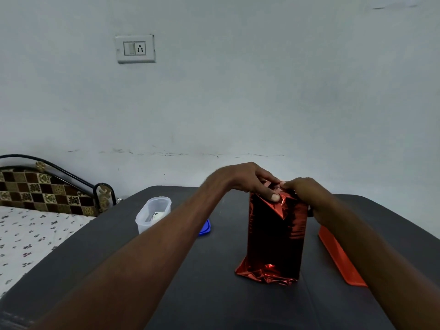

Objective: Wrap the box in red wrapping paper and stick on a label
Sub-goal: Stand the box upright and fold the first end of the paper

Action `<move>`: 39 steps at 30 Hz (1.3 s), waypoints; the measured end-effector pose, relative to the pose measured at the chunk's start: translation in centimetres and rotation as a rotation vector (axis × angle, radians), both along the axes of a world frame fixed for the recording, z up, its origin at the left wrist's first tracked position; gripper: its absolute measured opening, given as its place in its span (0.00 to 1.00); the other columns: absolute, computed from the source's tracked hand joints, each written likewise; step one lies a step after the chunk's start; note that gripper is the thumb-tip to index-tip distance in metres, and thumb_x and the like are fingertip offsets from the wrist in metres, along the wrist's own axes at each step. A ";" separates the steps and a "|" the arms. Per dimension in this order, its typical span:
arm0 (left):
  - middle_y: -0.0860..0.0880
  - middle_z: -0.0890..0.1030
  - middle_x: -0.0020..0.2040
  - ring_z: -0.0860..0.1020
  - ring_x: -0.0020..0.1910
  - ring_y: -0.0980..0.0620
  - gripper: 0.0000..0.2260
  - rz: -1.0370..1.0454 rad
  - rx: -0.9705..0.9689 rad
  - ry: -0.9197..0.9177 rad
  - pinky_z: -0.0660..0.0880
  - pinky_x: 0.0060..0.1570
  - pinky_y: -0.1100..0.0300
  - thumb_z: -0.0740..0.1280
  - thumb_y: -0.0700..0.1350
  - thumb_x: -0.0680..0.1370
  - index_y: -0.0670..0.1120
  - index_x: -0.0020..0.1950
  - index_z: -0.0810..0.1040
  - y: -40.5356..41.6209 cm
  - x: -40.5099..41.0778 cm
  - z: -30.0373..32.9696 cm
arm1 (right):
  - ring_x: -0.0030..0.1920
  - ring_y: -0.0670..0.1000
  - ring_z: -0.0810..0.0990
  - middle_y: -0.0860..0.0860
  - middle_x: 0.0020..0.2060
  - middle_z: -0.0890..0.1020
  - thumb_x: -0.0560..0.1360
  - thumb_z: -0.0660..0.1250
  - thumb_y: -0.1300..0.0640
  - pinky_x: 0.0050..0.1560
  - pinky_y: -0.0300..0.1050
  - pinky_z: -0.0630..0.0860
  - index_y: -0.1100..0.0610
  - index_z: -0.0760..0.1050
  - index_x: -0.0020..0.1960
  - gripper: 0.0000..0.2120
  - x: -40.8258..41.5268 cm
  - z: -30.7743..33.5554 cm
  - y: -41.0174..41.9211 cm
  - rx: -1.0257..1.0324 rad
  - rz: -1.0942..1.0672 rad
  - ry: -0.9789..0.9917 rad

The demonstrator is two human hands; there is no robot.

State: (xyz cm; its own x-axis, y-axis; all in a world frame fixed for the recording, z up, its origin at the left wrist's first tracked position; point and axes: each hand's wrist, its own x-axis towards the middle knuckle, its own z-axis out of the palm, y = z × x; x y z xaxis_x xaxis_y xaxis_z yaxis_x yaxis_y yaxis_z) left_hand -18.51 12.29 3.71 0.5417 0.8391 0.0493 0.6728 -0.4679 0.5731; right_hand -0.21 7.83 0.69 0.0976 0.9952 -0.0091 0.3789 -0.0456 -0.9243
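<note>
A tall box stands upright on the dark table, covered in shiny red wrapping paper. The paper is crumpled loose at the bottom left corner. My left hand lies over the top of the box, its thumb pressing a folded paper flap against the front face. My right hand pinches the paper at the top right edge, fingertips meeting the left hand's. No label can be seen.
A clear plastic container holding small items stands to the left of my left forearm, with a blue lid beside it. An orange-red flat piece lies right of the box. A bed adjoins the table's left side.
</note>
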 end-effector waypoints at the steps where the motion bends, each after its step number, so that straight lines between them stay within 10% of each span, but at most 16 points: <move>1: 0.55 0.78 0.65 0.75 0.59 0.56 0.25 0.006 0.006 0.005 0.73 0.58 0.59 0.78 0.57 0.69 0.60 0.65 0.79 -0.1 0.0 0.0 | 0.46 0.55 0.80 0.57 0.46 0.82 0.81 0.65 0.54 0.47 0.49 0.74 0.58 0.76 0.50 0.07 0.0 0.0 0.1 -0.008 -0.014 0.015; 9: 0.53 0.79 0.64 0.76 0.58 0.56 0.24 0.004 0.005 -0.001 0.74 0.58 0.58 0.78 0.55 0.69 0.60 0.65 0.79 -0.4 0.0 0.2 | 0.51 0.56 0.81 0.53 0.48 0.83 0.77 0.66 0.41 0.55 0.54 0.76 0.53 0.78 0.53 0.15 0.3 -0.7 -0.5 0.016 0.019 0.018; 19: 0.53 0.78 0.64 0.76 0.58 0.54 0.25 0.039 -0.034 -0.011 0.78 0.53 0.58 0.78 0.56 0.69 0.61 0.65 0.79 -0.6 0.2 0.1 | 0.51 0.60 0.81 0.60 0.49 0.82 0.81 0.63 0.50 0.57 0.60 0.77 0.60 0.75 0.59 0.15 0.5 0.3 0.6 -0.065 -0.006 -0.105; 24: 0.52 0.78 0.64 0.76 0.59 0.53 0.25 0.026 -0.033 -0.004 0.78 0.55 0.56 0.78 0.56 0.69 0.60 0.66 0.79 -0.6 0.0 0.3 | 0.57 0.62 0.80 0.59 0.57 0.82 0.76 0.63 0.35 0.59 0.65 0.75 0.52 0.75 0.63 0.25 1.0 0.0 0.3 -0.128 0.091 -0.029; 32: 0.52 0.81 0.56 0.77 0.49 0.56 0.23 0.027 -0.036 -0.020 0.77 0.50 0.59 0.79 0.57 0.68 0.63 0.61 0.81 -0.6 0.3 0.3 | 0.46 0.57 0.81 0.57 0.47 0.83 0.76 0.69 0.48 0.44 0.48 0.75 0.60 0.78 0.58 0.17 0.4 -0.3 1.0 -0.021 -0.004 -0.046; 39: 0.53 0.78 0.63 0.77 0.58 0.53 0.27 0.046 0.002 0.031 0.78 0.57 0.56 0.78 0.56 0.69 0.59 0.67 0.78 -1.3 0.3 0.8 | 0.53 0.58 0.80 0.57 0.50 0.82 0.80 0.60 0.47 0.55 0.56 0.75 0.55 0.74 0.60 0.14 1.2 -1.1 0.0 -0.049 0.050 0.069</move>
